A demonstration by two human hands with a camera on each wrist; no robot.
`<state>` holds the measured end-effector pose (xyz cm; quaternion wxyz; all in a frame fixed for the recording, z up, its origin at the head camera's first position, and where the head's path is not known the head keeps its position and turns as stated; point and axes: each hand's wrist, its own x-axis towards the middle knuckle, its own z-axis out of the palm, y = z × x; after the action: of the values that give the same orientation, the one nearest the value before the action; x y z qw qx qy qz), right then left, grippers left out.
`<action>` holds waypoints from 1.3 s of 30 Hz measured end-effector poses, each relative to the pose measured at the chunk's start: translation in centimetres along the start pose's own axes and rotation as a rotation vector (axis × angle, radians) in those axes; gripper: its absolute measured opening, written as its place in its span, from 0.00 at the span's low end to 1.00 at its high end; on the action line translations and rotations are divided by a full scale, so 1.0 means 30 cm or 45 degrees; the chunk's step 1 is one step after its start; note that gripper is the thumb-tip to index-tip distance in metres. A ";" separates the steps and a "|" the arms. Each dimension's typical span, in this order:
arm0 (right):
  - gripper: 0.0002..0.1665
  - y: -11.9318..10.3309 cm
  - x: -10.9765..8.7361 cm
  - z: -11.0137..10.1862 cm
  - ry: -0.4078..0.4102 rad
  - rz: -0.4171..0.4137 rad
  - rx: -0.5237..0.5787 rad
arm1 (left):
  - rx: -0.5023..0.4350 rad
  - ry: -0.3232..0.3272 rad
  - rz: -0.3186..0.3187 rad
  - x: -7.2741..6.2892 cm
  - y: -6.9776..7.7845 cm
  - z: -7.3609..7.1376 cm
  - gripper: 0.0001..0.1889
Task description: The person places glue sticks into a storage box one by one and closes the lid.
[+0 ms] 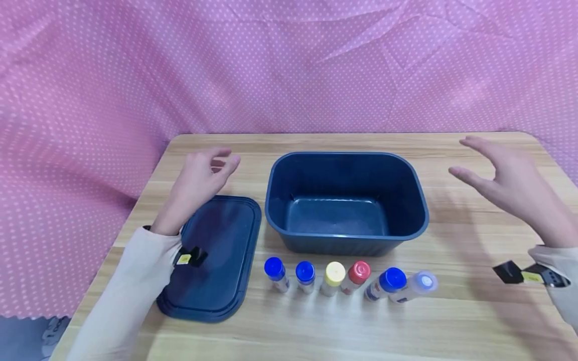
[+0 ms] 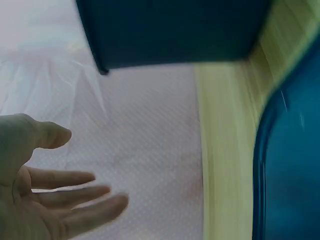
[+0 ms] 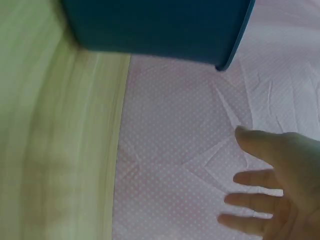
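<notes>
A dark blue plastic bin [image 1: 347, 243] stands at the middle of the wooden table, and its inside shows nothing but the bare floor. To its left lies a matching flat lid [image 1: 221, 260]. My left hand [image 1: 196, 175] hovers above the lid's far end, fingers loosely bent and holding nothing. In the left wrist view that hand [image 2: 55, 185] has its thumb and fingers spread apart. Off to the right of the bin, my right hand [image 1: 510, 180] is raised over the table with thumb and fingers apart. The right wrist view shows this hand [image 3: 280, 185] touching nothing.
In front of the bin stands a row of small capped tubes: two blue-capped [image 1: 274, 269] [image 1: 305, 273], a yellow-capped one [image 1: 334, 275], a red-capped one [image 1: 358, 273], another blue-capped one [image 1: 392, 281] and a clear-capped one [image 1: 424, 284]. Pink dotted cloth [image 1: 289, 75] hangs behind the table.
</notes>
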<state>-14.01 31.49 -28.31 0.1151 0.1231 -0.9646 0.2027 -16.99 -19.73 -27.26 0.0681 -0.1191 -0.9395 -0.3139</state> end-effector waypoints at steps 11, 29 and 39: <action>0.18 -0.065 -0.190 0.038 0.101 -0.081 0.199 | -1.048 -0.265 -0.131 -0.068 0.065 0.025 0.16; 0.30 -0.140 -0.371 0.143 -0.161 -0.467 1.197 | -1.582 -0.685 -0.357 -0.106 0.021 0.120 0.10; 0.35 -0.186 -0.404 0.195 -0.221 -0.427 0.923 | -1.853 -0.712 -0.320 -0.128 0.016 0.166 0.10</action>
<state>-2.01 26.40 -34.81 0.0138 0.3278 -0.8034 0.4968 -13.42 -17.03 -31.71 -0.3017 -0.1012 -0.4866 -0.8136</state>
